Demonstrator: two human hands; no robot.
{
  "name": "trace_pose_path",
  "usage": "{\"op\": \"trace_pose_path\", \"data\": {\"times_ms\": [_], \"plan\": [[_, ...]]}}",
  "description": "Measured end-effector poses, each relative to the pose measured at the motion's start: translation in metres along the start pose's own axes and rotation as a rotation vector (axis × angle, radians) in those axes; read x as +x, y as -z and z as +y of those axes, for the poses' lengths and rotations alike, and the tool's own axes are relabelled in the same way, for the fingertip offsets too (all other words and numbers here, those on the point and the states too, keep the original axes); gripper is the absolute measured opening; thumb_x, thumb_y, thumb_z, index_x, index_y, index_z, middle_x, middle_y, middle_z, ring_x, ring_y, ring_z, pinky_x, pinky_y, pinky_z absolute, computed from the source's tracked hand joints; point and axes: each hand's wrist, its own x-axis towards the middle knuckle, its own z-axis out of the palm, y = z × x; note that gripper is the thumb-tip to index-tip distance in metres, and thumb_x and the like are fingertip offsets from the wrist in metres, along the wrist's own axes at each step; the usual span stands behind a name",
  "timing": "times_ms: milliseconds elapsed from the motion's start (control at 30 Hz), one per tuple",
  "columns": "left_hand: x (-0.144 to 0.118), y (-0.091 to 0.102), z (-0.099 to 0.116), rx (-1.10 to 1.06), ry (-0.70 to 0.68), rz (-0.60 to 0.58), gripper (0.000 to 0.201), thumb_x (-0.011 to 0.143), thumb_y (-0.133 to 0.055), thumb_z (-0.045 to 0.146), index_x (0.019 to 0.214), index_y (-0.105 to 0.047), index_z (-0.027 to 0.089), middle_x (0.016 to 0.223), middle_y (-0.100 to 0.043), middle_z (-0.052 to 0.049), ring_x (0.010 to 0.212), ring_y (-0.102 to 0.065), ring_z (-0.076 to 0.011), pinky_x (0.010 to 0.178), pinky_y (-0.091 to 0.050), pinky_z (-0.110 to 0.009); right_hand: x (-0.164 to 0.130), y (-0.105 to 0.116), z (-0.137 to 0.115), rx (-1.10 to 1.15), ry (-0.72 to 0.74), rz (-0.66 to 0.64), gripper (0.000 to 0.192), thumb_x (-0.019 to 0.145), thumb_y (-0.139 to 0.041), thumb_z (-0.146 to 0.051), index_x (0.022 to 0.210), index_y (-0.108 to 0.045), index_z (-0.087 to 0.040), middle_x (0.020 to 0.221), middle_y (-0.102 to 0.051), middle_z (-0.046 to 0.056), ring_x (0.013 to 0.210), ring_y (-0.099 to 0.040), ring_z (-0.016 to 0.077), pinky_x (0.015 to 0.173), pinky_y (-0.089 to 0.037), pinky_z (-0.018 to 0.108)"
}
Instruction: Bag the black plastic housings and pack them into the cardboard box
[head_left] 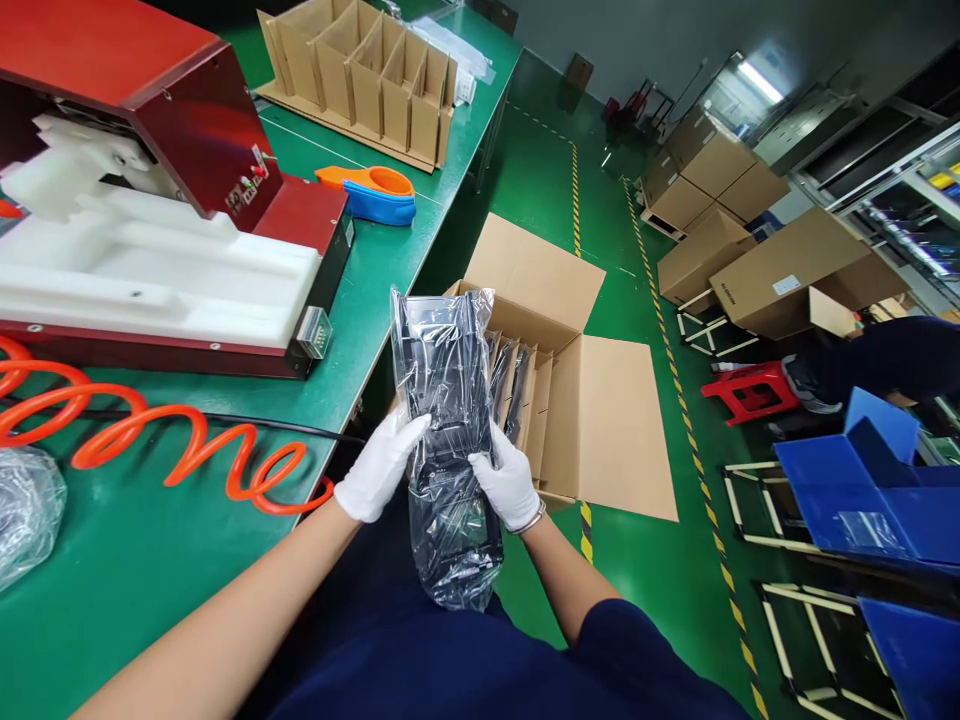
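Observation:
Between my two hands is a long black plastic part in a clear bag (448, 400), held lengthwise in front of my body. My left hand (381, 465), in a white glove, grips its left edge with the thumb on top. On the opposite edge my right hand (510, 480), also gloved, is closed with its thumb over the front. Behind the part stands an open cardboard box (562, 420), partly hidden by it. Cardboard dividers (536, 400) split the box, and dark bagged pieces (516, 390) stand in some slots.
On the green table (187, 550) at left stand a red machine with a white fixture (277, 280), a coiled orange hose (187, 440), a tape dispenser (371, 192) and a cardboard divider grid (367, 90). Across the floor are blue bins (862, 490), a red stool (754, 390) and a person (877, 365).

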Motion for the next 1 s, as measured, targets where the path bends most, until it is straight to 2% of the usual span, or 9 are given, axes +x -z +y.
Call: {"op": "trace_pose_path", "data": {"times_ms": [167,333,400,567,667,733,800,900,1000], "plan": [[0.002,0.000,-0.002,0.001,0.016,-0.006,0.065,0.089,-0.065,0.052,0.145,-0.055,0.019,0.141,-0.065,-0.010,0.135,-0.056,-0.0323,0.118,-0.044,-0.048,0.001,-0.001,0.002,0.073,-0.068,-0.005,0.062,0.088,-0.061,-0.036,0.149,-0.054,-0.026,0.145,-0.061,-0.001,0.136,-0.058,0.0209,0.121,-0.041,0.040],[0.003,0.003,-0.005,0.012,0.026,0.006,0.063,0.091,-0.064,0.051,0.146,-0.055,0.023,0.141,-0.065,-0.009,0.141,-0.051,-0.0320,0.123,-0.037,-0.049,0.005,-0.002,0.003,0.119,-0.115,-0.022,0.062,0.088,-0.064,-0.043,0.147,-0.057,-0.023,0.144,-0.062,0.002,0.136,-0.058,0.0223,0.121,-0.042,0.040],[0.003,0.003,-0.005,0.013,0.035,0.001,0.061,0.091,-0.062,0.051,0.144,-0.057,0.022,0.140,-0.066,-0.009,0.139,-0.052,-0.0326,0.121,-0.038,-0.050,0.006,-0.002,0.002,0.099,-0.125,-0.029,0.062,0.088,-0.064,-0.046,0.146,-0.058,-0.022,0.144,-0.062,0.002,0.137,-0.057,0.0224,0.121,-0.042,0.040],[0.000,0.000,0.001,-0.148,0.085,-0.066,0.070,0.075,-0.079,0.037,0.138,-0.058,0.015,0.132,-0.071,-0.012,0.125,-0.063,-0.0351,0.109,-0.051,-0.049,0.005,0.002,0.002,0.030,-0.086,-0.051,0.068,0.092,-0.058,-0.055,0.151,-0.052,-0.022,0.144,-0.063,0.004,0.133,-0.060,0.0229,0.118,-0.046,0.038],[0.000,-0.003,0.004,-0.160,0.100,-0.050,0.069,0.069,-0.081,0.028,0.134,-0.060,0.014,0.127,-0.073,-0.012,0.120,-0.066,-0.0339,0.108,-0.052,-0.048,0.011,0.017,-0.003,-0.126,0.057,0.009,0.075,0.094,-0.050,-0.065,0.154,-0.047,-0.020,0.141,-0.064,0.009,0.128,-0.063,0.0262,0.115,-0.050,0.043],[0.000,-0.005,0.005,-0.133,0.083,-0.045,0.064,0.071,-0.078,0.025,0.132,-0.061,0.015,0.127,-0.073,-0.011,0.119,-0.067,-0.0328,0.108,-0.052,-0.048,0.019,0.029,-0.010,-0.253,0.211,0.114,0.074,0.096,-0.043,-0.068,0.150,-0.052,-0.019,0.143,-0.061,0.014,0.132,-0.059,0.0293,0.117,-0.046,0.048],[0.000,-0.006,0.004,-0.115,0.065,-0.053,0.060,0.074,-0.075,0.024,0.132,-0.062,0.017,0.128,-0.072,-0.009,0.119,-0.067,-0.0323,0.107,-0.054,-0.048,0.028,0.036,-0.020,-0.376,0.369,0.178,0.066,0.098,-0.042,-0.066,0.141,-0.063,-0.020,0.149,-0.055,0.015,0.141,-0.050,0.0322,0.122,-0.037,0.052],[-0.001,-0.006,0.000,-0.123,0.058,-0.068,0.060,0.075,-0.075,0.024,0.133,-0.062,0.020,0.133,-0.070,-0.010,0.122,-0.066,-0.0327,0.107,-0.054,-0.047,0.038,0.031,-0.038,-0.520,0.534,0.124,0.055,0.095,-0.054,-0.064,0.128,-0.072,-0.025,0.156,-0.046,0.012,0.149,-0.037,0.0373,0.127,-0.023,0.057],[-0.001,-0.006,-0.002,-0.141,0.033,-0.032,0.066,0.073,-0.078,0.025,0.137,-0.060,0.021,0.143,-0.065,-0.010,0.133,-0.059,-0.0326,0.115,-0.047,-0.045,0.046,0.015,-0.053,-0.647,0.505,0.021,0.051,0.087,-0.066,-0.065,0.124,-0.074,-0.031,0.160,-0.042,0.007,0.153,-0.027,0.0417,0.127,-0.014,0.063]]}}
